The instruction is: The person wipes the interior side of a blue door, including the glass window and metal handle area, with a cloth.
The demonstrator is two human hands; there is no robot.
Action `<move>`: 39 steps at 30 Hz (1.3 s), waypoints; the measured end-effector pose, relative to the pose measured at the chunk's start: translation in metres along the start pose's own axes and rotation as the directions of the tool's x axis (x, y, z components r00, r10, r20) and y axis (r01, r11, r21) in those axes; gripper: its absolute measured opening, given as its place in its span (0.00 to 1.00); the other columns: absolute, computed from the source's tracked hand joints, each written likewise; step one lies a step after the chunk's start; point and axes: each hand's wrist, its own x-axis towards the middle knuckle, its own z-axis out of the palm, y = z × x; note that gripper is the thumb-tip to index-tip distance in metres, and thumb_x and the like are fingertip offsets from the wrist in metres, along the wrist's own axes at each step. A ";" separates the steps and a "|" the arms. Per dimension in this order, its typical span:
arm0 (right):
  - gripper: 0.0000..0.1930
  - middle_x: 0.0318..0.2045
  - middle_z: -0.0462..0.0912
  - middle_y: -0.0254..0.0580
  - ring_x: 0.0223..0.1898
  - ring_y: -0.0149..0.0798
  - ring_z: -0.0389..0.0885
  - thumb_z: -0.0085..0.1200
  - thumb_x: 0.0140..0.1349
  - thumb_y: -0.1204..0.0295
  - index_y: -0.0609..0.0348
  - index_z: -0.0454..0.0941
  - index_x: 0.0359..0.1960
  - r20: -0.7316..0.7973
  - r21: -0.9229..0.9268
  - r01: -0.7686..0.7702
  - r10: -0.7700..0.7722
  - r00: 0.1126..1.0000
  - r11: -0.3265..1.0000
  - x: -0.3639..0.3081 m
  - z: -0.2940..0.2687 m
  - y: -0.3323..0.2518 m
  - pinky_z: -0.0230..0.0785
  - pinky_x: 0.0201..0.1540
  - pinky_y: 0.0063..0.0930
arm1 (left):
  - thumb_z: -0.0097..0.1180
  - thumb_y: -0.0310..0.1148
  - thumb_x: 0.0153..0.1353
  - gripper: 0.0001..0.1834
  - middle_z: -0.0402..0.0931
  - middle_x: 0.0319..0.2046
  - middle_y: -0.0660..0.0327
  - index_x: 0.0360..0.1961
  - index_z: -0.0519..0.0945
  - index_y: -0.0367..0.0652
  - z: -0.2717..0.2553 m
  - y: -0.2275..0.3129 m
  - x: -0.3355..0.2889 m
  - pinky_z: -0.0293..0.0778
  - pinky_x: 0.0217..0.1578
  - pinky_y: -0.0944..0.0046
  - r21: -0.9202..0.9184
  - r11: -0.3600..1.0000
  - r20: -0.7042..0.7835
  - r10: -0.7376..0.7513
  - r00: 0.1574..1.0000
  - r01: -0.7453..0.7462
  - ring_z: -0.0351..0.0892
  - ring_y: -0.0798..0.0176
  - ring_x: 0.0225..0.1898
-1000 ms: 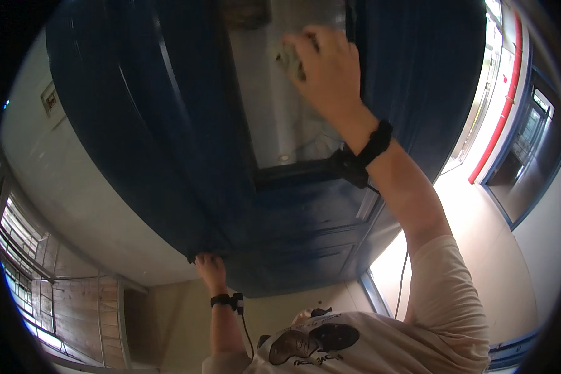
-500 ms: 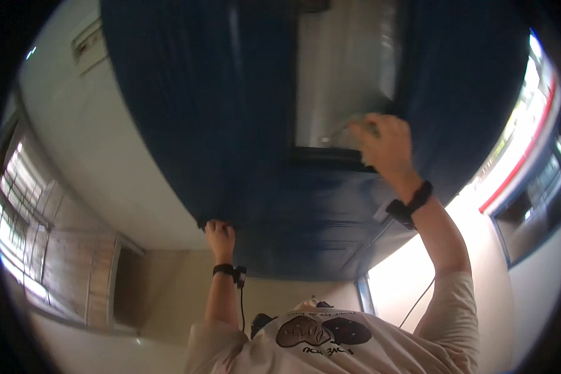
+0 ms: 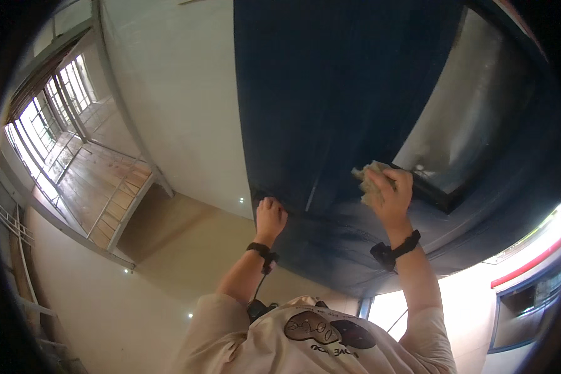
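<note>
In front of me stands a dark blue door (image 3: 330,81) with a black-framed glass pane (image 3: 461,118) toward the upper right. My right hand (image 3: 393,196) is closed around a crumpled greenish-beige cloth (image 3: 372,181), near the door surface just left of the pane's lower corner; whether the cloth touches the door is hard to tell. On the left, the curled fingers of my left hand (image 3: 271,218) grip the door's edge. Straps with small dark devices circle both wrists.
A pale wall (image 3: 174,106) runs along the door's left side. Farther left is a metal bunk bed frame (image 3: 128,215) with wooden boards, and bright barred windows behind it. A blue-framed window (image 3: 523,311) is at the lower right, beside a bright opening.
My view has turned left, so the door and pane sit farther right. The right hand and cloth have come off the glass area to the blue panel beside it. The left hand stays at the edge.
</note>
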 end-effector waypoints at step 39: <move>0.24 0.44 0.72 0.27 0.44 0.34 0.69 0.59 0.45 0.58 0.41 0.73 0.47 0.135 -0.325 0.353 -0.327 0.935 0.877 0.097 0.065 -0.045 0.56 0.43 0.39 | 0.54 0.31 0.49 0.09 0.70 0.40 0.57 0.31 0.72 0.41 -0.006 0.016 -0.005 0.67 0.41 0.56 0.007 0.996 0.038 0.086 0.996 -0.086 0.69 0.53 0.41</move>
